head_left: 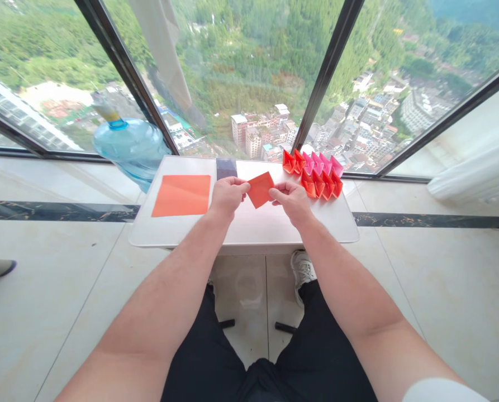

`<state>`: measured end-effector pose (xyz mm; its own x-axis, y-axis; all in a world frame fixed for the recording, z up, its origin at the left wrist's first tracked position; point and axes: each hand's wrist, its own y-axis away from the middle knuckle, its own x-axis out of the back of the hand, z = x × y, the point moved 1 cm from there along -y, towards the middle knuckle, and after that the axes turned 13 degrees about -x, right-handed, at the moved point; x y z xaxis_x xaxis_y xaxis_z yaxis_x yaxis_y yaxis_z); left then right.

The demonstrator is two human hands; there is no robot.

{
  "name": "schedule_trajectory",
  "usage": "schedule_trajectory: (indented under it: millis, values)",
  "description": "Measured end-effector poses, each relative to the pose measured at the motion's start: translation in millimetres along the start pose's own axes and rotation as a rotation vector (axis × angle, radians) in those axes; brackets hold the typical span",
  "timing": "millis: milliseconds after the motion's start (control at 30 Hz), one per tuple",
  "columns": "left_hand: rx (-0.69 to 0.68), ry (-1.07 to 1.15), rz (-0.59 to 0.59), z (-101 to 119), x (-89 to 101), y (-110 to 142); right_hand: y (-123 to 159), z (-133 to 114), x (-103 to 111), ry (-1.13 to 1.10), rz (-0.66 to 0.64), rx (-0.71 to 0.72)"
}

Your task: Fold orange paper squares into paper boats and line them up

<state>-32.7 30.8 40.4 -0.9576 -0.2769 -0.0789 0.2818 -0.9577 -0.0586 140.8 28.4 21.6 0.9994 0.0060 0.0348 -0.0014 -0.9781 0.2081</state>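
Observation:
Between my two hands an orange folded paper square is held up over the white table, turned so that a corner points down. My left hand pinches its left corner between thumb and fingers. At the opposite corner, my right hand pinches the paper in the same way. Flat on the table to the left lies a larger orange paper sheet. Rows of folded red paper pieces and pink paper pieces stand at the table's back right, near my right hand.
The small white table stands against tall windows. A dark flat item lies at its back edge, behind my left hand. To the left, on the floor, is a big blue water bottle. A white curtain hangs on the right.

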Motion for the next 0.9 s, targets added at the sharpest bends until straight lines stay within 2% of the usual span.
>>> schedule_trajectory:
  millis: [133, 233, 333, 400, 467, 567, 767, 900]
  values:
    - [-0.018, 0.003, -0.015, 2.3, 2.7, -2.3, 0.3, -1.2, 1.4, 0.052, 0.047, 0.014]
    - [-0.017, -0.029, -0.036, 3.5, 4.2, -3.2, 1.4, -2.5, 0.8, 0.029, -0.041, -0.010]
    - [-0.034, -0.166, -0.157, 4.5, 6.8, -3.2, 1.4, -3.2, 3.0, 0.038, -0.145, 0.021]
    - [-0.069, -0.224, -0.246, 4.1, 8.6, -2.7, 0.4, -2.1, 5.5, 0.116, -0.153, 0.059]
    - [-0.114, -0.197, -0.282, 2.7, 9.5, -2.4, -0.8, 0.2, 6.9, 0.212, -0.151, 0.076]
    - [-0.118, -0.091, -0.259, -0.1, 8.5, -1.8, -1.8, 2.8, 5.4, 0.229, -0.098, 0.083]
    - [-0.060, 0.055, -0.283, 0.1, 4.3, 2.8, -3.8, 1.9, 1.9, 0.064, 0.146, 0.114]
    - [-0.100, 0.084, -0.280, 0.3, 3.3, 4.5, -4.4, 1.3, 2.8, 0.028, 0.159, 0.102]
